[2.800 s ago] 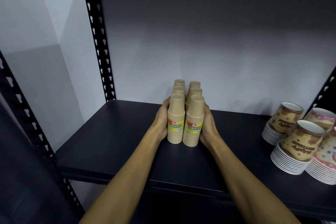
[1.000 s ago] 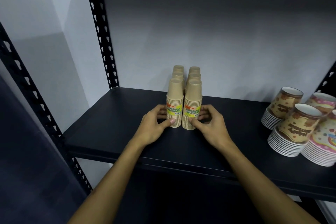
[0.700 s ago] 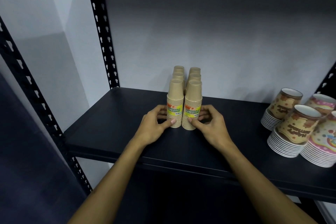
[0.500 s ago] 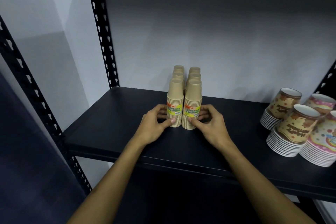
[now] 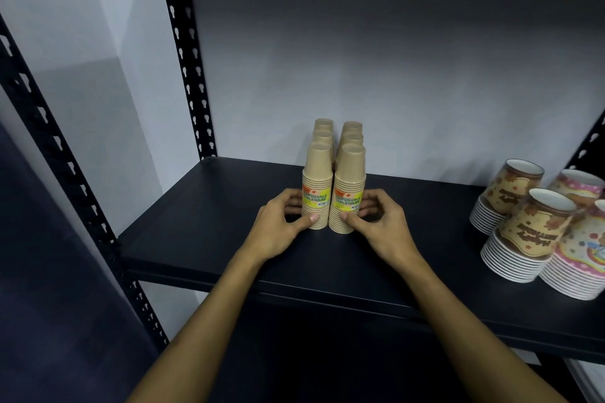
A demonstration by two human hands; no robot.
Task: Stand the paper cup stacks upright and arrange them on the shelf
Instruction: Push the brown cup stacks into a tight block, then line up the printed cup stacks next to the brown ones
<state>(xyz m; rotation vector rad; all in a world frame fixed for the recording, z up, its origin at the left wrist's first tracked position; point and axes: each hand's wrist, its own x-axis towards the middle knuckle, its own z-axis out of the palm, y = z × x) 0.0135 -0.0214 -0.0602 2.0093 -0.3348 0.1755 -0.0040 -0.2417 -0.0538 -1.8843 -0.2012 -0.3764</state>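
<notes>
Several brown paper cup stacks stand upright in two rows on the dark shelf (image 5: 203, 239), bottoms up, with yellow labels on the front pair. My left hand (image 5: 278, 229) touches the base of the front left stack (image 5: 317, 186) with thumb and fingers around it. My right hand (image 5: 381, 226) holds the base of the front right stack (image 5: 349, 189) the same way. Behind them, the rear stacks (image 5: 352, 134) reach toward the back wall, mostly hidden.
Printed party cup stacks stand at the right: a brown one (image 5: 505, 196) at the back, another brown one (image 5: 527, 239) in front, pink ones (image 5: 586, 255) at the frame edge. A perforated black post (image 5: 186, 52) rises at the shelf's left rear corner.
2.8 s ago my hands clasped the sides of the group farther back; since then they slid forward to the front pair's bases. Over the last second they have stayed still.
</notes>
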